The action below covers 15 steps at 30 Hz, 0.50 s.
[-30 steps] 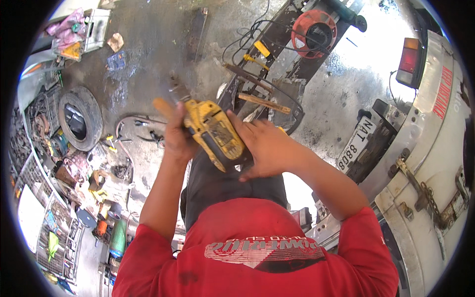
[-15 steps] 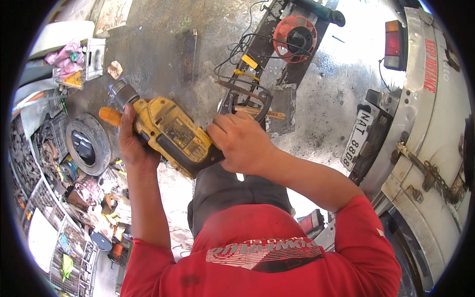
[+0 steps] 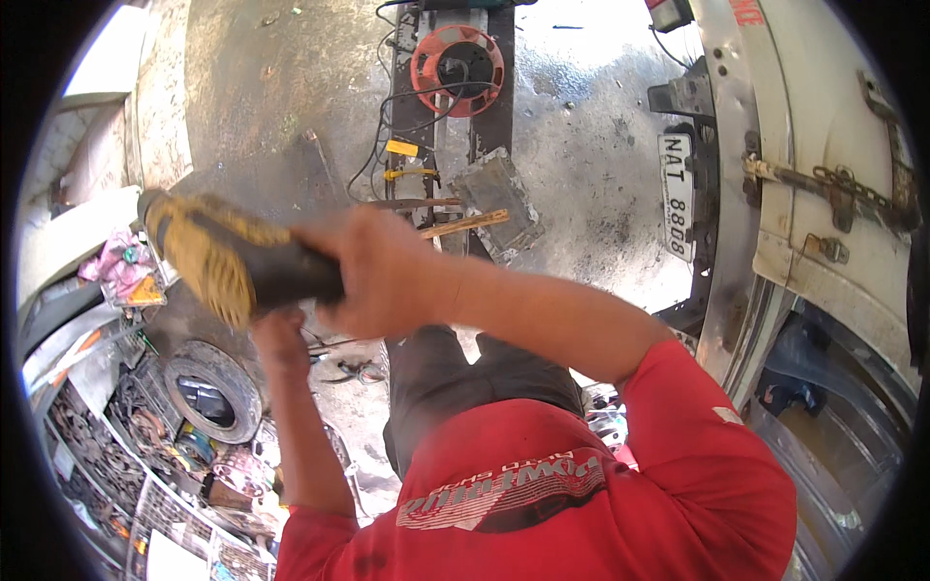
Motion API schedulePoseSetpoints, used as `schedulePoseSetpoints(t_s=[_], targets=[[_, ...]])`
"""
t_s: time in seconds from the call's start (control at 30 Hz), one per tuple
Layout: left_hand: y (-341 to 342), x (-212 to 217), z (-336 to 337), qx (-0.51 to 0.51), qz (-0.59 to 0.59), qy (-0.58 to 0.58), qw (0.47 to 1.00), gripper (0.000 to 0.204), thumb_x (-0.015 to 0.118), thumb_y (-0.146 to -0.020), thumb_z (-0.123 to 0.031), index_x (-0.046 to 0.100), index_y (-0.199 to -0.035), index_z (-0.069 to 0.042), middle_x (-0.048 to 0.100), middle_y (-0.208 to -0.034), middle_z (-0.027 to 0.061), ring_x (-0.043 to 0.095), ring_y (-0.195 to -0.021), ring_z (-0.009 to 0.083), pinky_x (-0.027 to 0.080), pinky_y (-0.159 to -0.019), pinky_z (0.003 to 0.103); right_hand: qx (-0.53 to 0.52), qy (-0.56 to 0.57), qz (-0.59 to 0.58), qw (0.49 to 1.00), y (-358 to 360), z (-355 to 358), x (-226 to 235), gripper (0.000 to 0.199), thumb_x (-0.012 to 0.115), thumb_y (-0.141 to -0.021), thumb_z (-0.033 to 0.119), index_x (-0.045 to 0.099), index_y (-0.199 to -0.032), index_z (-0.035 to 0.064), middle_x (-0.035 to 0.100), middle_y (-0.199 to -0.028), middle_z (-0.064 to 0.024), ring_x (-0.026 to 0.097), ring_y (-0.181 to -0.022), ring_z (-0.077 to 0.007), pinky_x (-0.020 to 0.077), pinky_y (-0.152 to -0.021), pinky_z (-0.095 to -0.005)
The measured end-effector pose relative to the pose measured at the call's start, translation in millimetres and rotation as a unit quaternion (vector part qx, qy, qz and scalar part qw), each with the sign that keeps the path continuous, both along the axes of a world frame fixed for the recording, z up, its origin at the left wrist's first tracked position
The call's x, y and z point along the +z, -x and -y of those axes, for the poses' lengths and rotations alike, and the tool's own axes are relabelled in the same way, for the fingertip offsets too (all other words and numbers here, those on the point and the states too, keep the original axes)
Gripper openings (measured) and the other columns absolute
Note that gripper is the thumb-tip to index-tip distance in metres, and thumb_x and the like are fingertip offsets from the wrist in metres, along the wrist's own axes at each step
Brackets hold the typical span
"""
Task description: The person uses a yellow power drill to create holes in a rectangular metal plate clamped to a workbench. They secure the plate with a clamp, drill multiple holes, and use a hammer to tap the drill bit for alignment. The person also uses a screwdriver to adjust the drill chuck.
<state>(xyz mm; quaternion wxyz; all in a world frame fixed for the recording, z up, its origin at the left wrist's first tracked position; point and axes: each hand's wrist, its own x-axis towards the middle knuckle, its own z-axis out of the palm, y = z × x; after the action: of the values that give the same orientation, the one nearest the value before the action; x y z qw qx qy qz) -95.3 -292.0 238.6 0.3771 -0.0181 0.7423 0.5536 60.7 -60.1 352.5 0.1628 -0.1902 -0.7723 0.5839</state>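
I see yellow and black on the drill in my right grip, and a red-and-black reel beyond it.

Yellow-and-black power tool: one. Grips: two, being one left grip and one right grip. Red cable reel: one. Tyre: one. White number plate: one. Pink cloth: one. Pale wooden strip: one. Red shirt: one. Heaped parts at lower left: several, too small and crowded for an exact count.
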Motion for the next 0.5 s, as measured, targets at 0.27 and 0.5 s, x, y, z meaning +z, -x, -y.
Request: schedulePoseSetpoints(t_s=[0.27,0.5], targets=[[-100.2,-55.2,-40.0,-0.446,-0.148,0.136,0.872,0.04,0.075,-0.091,-0.025,0.071,-0.126,-0.005,0.075,-0.104,0.0272,0.074,-0.098,0.0436,0.058,-0.084,0.047,-0.135,-0.19,-0.106,0.967,-16.7,-106.6,43.1,0.02,0.079,-0.08,0.023,0.077,-0.094,0.0079,0.075,-0.079,-0.0118,0.076,-0.074,-0.0265,0.0597,-0.07,-0.0402],[-114.6,-55.6,-142.3,-0.49,-0.3,0.1,0.813,0.044,0.074,-0.091,-0.022,0.071,-0.134,-0.015,0.077,-0.1,0.0222,0.073,-0.094,0.0446,0.058,-0.082,0.052,-0.107,0.206,-0.39,0.891,-54.4,-161.1,130.3,0.031,0.065,-0.101,0.024,0.067,-0.122,0.0016,0.07,-0.099,-0.0206,0.071,-0.076,-0.0272,0.0606,-0.057,-0.0429]])
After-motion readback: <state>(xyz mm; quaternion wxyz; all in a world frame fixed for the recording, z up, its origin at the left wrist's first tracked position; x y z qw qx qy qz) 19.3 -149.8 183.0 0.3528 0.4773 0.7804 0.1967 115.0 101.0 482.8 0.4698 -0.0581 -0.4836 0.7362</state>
